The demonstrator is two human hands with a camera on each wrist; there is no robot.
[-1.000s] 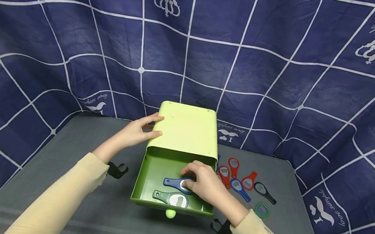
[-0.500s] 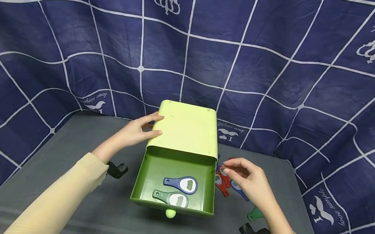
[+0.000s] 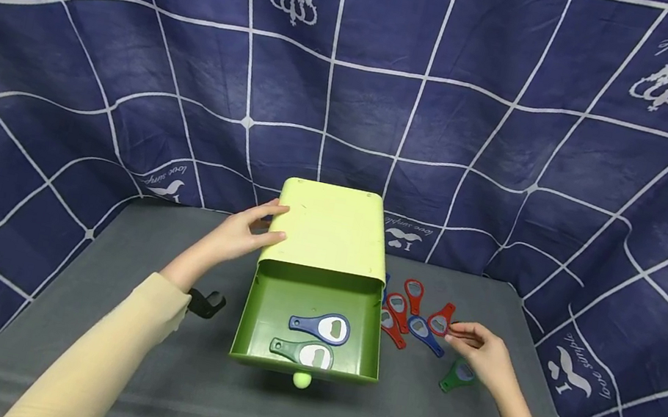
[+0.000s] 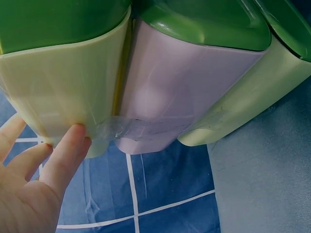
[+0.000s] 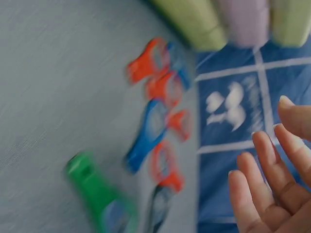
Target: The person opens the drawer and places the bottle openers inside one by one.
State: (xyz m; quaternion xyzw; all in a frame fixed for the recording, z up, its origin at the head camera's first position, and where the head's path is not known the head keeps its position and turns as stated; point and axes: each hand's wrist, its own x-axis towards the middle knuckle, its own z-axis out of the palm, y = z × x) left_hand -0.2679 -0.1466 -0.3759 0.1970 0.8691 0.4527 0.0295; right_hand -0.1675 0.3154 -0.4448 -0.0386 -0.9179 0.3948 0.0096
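Note:
A pale green drawer cabinet [image 3: 331, 227] stands mid-table, its green drawer [image 3: 276, 288] pulled out. Inside lie a blue bottle opener [image 3: 334, 329] and a green bottle opener [image 3: 302, 352], side by side. My left hand [image 3: 241, 231] touches the cabinet's left side and top edge with spread fingers; the left wrist view shows fingertips [image 4: 75, 133] against the pale wall. My right hand [image 3: 485, 354] hovers over the right of the table, fingers loosely bent with nothing between them. In the right wrist view a black bottle opener [image 5: 159, 208] lies beside it.
Right of the cabinet lie several red bottle openers [image 3: 414, 296], a blue one [image 3: 427, 334] and a loose green one [image 3: 457, 376]. The wrist views show a lilac tier [image 4: 165, 82] between pale green ones. A blue checked cloth [image 3: 365, 109] hangs behind the grey table [image 3: 171, 373].
My right hand has left the drawer, where the blue bottle opener now lies free, and swung right past the red openers. My left hand stays on the cabinet.

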